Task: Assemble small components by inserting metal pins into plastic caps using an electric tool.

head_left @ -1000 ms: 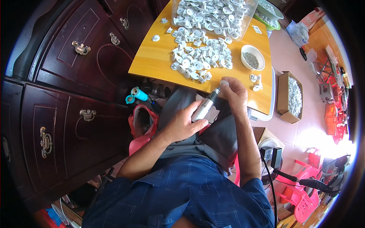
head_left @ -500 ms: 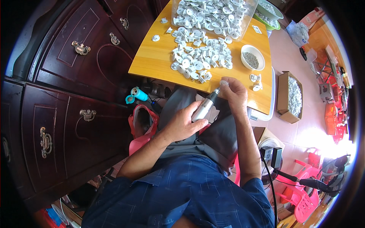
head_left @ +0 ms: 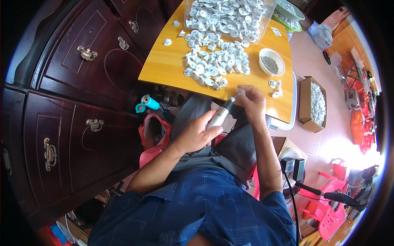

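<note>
My left hand (head_left: 199,133) is wrapped round an electric screwdriver (head_left: 219,117) with a silver body and black front end, its tip slanting up and to the right. Between the fingertips of my right hand (head_left: 253,102) is a small white plastic part (head_left: 241,90), held against or very close to the screwdriver's tip; my fingers partly cover it. Both hands are over my lap at the near edge of the wooden table (head_left: 164,67). Beyond them on the table lies a heap of similar white plastic parts (head_left: 213,70). A white bowl (head_left: 279,58) of small metal pieces, apparently screws, stands to the right.
A clear bin (head_left: 262,35) full of white parts stands at the table's far side. A few loose parts (head_left: 276,94) lie below the bowl. On the floor to the right is a cardboard box (head_left: 305,100) of white pieces. Dark wooden drawers (head_left: 94,78) stand at the left.
The white part in my right fingers has turned and now shows less of its flat face. The screwdriver has shifted very slightly; my hands stay in nearly the same place.
</note>
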Tool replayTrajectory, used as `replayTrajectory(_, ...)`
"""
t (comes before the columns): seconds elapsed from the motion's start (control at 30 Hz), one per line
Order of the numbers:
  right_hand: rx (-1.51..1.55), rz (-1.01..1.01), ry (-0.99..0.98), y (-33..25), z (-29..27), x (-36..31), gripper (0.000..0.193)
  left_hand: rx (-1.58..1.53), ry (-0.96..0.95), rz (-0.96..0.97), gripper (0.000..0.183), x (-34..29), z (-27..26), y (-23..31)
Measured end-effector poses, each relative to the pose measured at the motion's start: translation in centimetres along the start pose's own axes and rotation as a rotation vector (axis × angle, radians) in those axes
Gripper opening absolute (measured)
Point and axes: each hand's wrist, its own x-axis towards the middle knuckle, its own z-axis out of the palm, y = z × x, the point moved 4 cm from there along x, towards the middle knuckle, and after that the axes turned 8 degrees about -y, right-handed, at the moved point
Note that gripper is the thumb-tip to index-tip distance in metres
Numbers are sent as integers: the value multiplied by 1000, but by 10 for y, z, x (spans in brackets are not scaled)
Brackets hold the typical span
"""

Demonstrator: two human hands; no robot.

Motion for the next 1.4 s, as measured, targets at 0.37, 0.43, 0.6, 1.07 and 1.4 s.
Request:
replayTrajectory(0.37,33,11,6,4,1,-2,18,-129,-83,11,51,2,-1,-3)
replayTrajectory(0.43,24,13,4,3,3,-2,19,-138,-90,10,51,2,-1,-3)
replayTrajectory(0.6,50,31,-3,-4,6,-4,17,-210,-87,27,52,3,-1,-4)
replayTrajectory(1.07,-1284,-382,464,-78,-57,0,20,-121,-35,43,57,1,-2,-1)
replayTrajectory(1.4,-1429,145,144,-89,-93,120,16,-70,9,48,54,3,0,4)
